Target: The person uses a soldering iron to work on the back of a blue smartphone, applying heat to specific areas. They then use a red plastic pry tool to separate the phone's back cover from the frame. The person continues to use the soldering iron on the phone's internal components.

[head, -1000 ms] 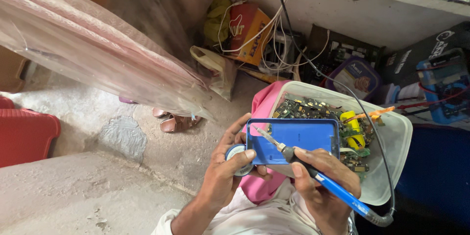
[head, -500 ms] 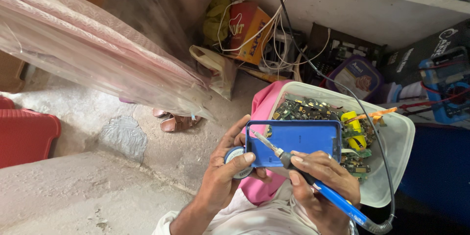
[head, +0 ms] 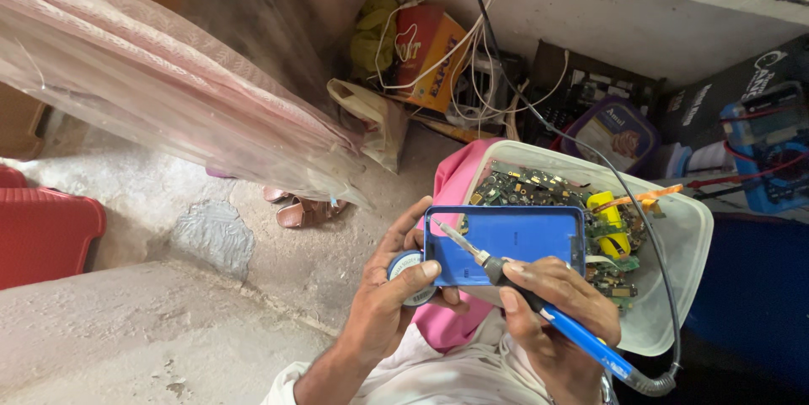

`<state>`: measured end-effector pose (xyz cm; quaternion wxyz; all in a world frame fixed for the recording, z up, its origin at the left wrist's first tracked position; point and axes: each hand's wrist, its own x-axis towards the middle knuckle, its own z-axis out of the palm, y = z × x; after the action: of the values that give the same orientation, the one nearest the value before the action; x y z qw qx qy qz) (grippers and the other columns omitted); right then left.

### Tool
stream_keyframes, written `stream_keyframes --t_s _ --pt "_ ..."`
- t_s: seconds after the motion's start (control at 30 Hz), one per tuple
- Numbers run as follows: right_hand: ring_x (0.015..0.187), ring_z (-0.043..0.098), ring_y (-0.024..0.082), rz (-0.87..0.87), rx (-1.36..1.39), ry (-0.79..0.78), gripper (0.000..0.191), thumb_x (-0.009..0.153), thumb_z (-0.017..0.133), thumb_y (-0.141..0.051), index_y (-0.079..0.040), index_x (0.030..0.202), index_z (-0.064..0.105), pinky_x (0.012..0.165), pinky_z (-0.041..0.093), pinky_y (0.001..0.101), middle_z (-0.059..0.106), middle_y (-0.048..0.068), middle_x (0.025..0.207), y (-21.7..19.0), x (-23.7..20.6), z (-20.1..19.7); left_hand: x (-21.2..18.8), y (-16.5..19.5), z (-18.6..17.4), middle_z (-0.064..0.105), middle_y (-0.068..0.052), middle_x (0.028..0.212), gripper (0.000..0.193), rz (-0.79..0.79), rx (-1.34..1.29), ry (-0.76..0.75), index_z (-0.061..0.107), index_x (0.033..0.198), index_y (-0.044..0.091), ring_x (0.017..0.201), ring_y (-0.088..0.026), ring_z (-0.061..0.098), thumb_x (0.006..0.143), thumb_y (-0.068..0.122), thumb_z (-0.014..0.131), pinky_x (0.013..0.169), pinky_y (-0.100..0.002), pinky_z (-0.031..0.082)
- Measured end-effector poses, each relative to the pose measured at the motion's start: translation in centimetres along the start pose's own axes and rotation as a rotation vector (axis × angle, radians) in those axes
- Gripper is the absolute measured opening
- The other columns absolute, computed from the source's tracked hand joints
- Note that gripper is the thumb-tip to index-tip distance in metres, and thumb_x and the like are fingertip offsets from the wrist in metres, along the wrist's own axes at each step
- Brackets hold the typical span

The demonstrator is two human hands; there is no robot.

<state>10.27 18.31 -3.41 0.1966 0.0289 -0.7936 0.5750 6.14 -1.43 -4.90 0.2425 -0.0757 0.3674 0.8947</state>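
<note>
My left hand (head: 389,291) grips the left end of a blue rectangular plastic case (head: 514,241), thumb on its lower left corner; a small round solder spool (head: 407,268) sits tucked under the same fingers. My right hand (head: 552,300) holds a blue-handled soldering iron (head: 590,342) like a pen. Its metal tip (head: 451,235) rests inside the case near the left side. The iron's grey cord (head: 666,304) loops off to the right.
A clear plastic tub (head: 683,236) of green circuit boards and yellow parts rests on a pink cloth (head: 459,177) on my lap. Boxes, tangled white wires (head: 472,59) and a blue multimeter (head: 771,156) line the wall. A red stool (head: 42,232) stands at left, sandals (head: 299,207) on the floor.
The soldering iron's tip has slid slightly left and deeper inside the blue case. Both hands keep their grip and stay nearly still.
</note>
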Motion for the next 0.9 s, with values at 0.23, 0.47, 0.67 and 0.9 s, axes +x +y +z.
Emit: stream_keyframes --t_s 0.23,0.47,0.67,0.9 --pt "0.082 0.074 0.023 -0.021 -0.011 -0.004 0.026 0.080 0.076 0.000 0.004 0.106 0.071 0.075 0.058 0.0301 0.075 0.015 0.094 -0.25 0.10 0.18 -0.15 0.07 0.27 0.056 -0.018 0.120 0.079 0.004 0.024 0.000 0.027 0.161 0.001 0.083 -0.023 0.071 0.092 0.003 0.064 0.074 -0.045 0.067" --pt "0.077 0.072 0.021 0.029 -0.025 0.030 0.025 0.081 0.076 -0.004 0.003 0.105 0.072 0.072 0.056 0.0292 0.074 0.013 0.089 -0.25 -0.21 -0.10 -0.19 0.19 0.36 0.056 -0.017 0.121 0.079 -0.005 0.037 0.007 0.028 0.160 0.001 0.083 -0.022 0.071 0.091 0.005 0.065 0.074 -0.044 0.067" --pt "0.081 0.072 0.021 0.052 -0.075 0.052 0.025 0.082 0.076 -0.005 0.003 0.105 0.072 0.071 0.054 0.0290 0.074 0.013 0.092 -0.56 -0.27 -0.55 -0.29 0.21 0.61 0.056 -0.017 0.123 0.080 0.001 0.051 0.017 0.028 0.160 0.002 0.084 -0.022 0.071 0.090 0.006 0.066 0.073 -0.043 0.067" --pt "0.077 0.071 0.019 0.045 -0.056 0.020 0.026 0.081 0.078 -0.003 0.003 0.106 0.071 0.070 0.055 0.0278 0.074 0.011 0.089 -1.08 -0.01 -0.57 -0.16 0.34 0.42 0.056 -0.018 0.123 0.079 -0.027 0.019 0.034 0.027 0.159 0.003 0.082 -0.023 0.071 0.090 0.006 0.064 0.072 -0.043 0.067"
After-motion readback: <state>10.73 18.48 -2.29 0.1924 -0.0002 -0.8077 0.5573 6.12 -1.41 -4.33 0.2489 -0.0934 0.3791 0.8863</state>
